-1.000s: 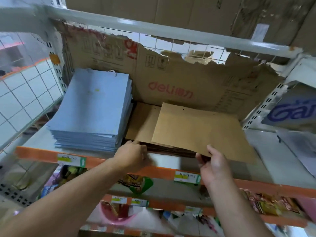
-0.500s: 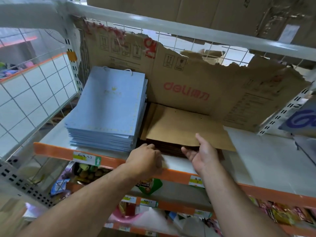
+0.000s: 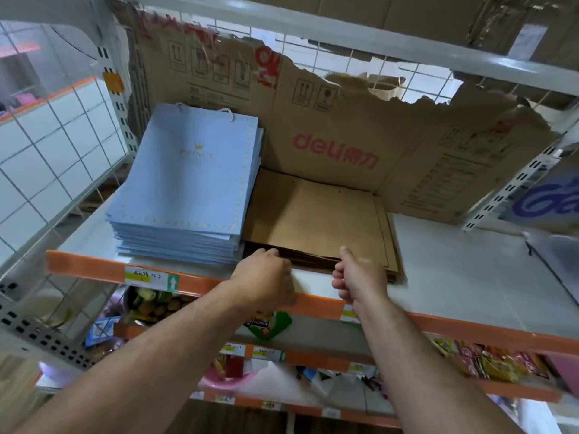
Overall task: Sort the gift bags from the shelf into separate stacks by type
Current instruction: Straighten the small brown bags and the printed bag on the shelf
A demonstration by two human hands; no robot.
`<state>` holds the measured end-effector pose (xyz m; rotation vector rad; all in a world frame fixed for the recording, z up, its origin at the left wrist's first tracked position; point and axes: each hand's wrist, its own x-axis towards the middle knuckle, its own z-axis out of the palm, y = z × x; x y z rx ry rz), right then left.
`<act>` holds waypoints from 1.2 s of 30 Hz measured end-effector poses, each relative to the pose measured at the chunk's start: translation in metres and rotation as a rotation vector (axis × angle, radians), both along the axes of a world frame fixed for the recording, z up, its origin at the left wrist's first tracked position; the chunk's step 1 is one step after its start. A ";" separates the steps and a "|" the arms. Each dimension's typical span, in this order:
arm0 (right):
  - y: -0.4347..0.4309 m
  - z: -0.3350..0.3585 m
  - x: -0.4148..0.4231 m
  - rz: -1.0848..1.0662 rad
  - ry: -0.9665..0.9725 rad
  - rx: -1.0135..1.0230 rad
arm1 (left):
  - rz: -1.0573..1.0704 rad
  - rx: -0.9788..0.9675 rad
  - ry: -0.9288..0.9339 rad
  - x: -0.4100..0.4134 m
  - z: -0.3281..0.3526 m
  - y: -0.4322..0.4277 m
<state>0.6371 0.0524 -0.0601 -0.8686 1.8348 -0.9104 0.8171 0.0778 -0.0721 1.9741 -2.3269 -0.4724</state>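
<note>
**Both hands at the front edge of the brown stack**

At the far left of the frame, a white wire grid panel (image 3: pixel 47 145) closing the side of the shelf (image 3: pixel 454 270). Next to it, on the white shelf board, a tall squared stack of blue gift bags (image 3: pixel 188 183), lying flat, with a gold crown and lettering on the top one and white cord handles at the far end. Below that stack, on the orange front strip (image 3: pixel 94 266), a yellow-and-white price label (image 3: pixel 150 277).

Just right of the blue stack, close alongside it, a lower stack of brown paper bags (image 3: pixel 319 214), also flat, with the sheets on its right side slightly fanned out. Behind both stacks, standing against the back grid, a torn cardboard sheet (image 3: pixel 360 126) printed "deli" in red.

At the front left corner of the brown stack, the left hand (image 3: pixel 266 277), knuckles up, fingers curled, tips hidden against the stack's edge. Cannot tell whether grasping or only touching. At the middle of that same front edge, the right hand (image 3: pixel 360 277), thumb raised over the top bag's edge, fingers curled in front of the stack. Cannot tell whether pinching anything.

Further right, bare shelf board, then a perforated upright (image 3: pixel 507 195). In the lower right of the frame, packaged snacks (image 3: pixel 488 361) on a lower shelf.
</note>
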 end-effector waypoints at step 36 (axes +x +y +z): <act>0.438 -0.088 -0.404 -0.290 0.256 0.062 | -0.518 0.152 0.049 -0.444 -0.044 0.252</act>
